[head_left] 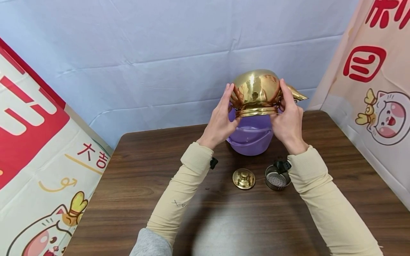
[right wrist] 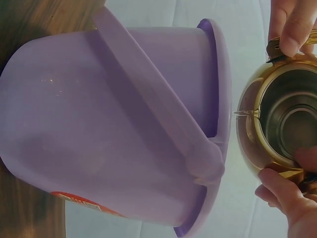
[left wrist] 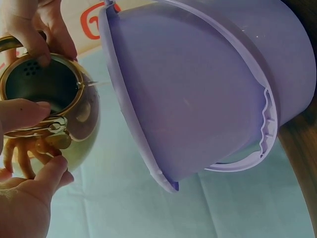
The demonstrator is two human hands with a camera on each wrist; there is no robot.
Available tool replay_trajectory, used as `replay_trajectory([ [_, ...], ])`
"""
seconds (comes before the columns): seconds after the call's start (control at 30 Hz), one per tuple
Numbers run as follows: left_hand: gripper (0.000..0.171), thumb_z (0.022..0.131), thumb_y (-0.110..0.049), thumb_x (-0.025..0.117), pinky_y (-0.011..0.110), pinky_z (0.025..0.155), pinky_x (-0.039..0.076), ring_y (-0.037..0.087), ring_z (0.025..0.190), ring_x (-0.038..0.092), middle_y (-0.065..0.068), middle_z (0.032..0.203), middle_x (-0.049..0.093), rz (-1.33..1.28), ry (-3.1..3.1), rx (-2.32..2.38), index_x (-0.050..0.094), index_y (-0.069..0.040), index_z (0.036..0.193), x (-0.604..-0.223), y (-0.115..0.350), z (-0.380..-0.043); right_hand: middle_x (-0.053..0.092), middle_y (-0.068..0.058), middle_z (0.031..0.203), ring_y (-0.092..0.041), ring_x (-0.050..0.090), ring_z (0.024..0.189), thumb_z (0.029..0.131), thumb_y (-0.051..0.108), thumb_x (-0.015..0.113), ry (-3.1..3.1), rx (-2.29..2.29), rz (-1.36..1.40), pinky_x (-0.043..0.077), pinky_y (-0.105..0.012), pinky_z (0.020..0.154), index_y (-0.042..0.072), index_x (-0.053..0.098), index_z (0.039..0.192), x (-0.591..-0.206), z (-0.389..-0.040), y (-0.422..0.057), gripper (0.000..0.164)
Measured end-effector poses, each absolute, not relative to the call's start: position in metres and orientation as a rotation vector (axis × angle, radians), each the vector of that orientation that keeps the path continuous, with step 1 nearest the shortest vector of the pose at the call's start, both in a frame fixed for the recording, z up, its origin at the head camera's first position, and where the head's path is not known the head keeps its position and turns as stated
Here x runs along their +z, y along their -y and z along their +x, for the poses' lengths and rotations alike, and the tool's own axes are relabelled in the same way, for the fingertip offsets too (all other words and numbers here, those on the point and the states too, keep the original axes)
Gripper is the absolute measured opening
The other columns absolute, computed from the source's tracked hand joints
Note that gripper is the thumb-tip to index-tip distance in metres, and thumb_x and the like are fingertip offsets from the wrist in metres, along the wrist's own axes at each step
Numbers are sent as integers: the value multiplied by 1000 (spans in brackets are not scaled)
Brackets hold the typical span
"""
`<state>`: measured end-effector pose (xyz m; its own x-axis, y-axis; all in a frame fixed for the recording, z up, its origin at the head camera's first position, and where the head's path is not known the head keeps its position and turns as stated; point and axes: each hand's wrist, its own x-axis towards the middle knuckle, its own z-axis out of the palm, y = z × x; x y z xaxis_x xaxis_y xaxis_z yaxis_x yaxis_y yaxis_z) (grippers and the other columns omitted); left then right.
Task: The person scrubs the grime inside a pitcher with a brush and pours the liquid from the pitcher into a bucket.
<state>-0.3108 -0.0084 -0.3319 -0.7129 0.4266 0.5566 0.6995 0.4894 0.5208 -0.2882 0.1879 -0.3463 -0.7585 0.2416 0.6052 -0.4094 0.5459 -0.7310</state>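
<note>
A shiny gold teapot (head_left: pixel 256 89) is held tipped over in the air, its mouth facing down above a purple bucket (head_left: pixel 250 140). My left hand (head_left: pixel 220 119) grips one side, with the thumb at the rim. On the spout side, my right hand (head_left: pixel 288 119) grips the pot, and the pointed spout (head_left: pixel 297 93) sticks out beyond it. Both wrist views look into the teapot's steel interior (right wrist: pixel 297 119). A thin clear trickle of liquid (right wrist: pixel 242 113) leaves the rim towards the bucket's opening.
On the brown wooden table (head_left: pixel 153 170) lie a gold lid (head_left: pixel 244 179) with a knob and a round metal strainer (head_left: pixel 277 177), partly covered by the right wrist's camera. A pale blue cloth (head_left: pixel 160 64) hangs behind. Printed banners (head_left: pixel 378 89) flank both sides.
</note>
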Motion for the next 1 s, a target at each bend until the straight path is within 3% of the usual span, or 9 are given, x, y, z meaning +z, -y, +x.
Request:
replay_trajectory([
  [1.0,99,79,9,67,23,109,36,26,144,31,7,164,5,-933,2382,-1001,8,-13,156,-332,10,-311,55,-10,137,-32,62,114,79,-16,52,2016,1150,174,49,-41,95,20,40,148,-349,-290,-187,79],
])
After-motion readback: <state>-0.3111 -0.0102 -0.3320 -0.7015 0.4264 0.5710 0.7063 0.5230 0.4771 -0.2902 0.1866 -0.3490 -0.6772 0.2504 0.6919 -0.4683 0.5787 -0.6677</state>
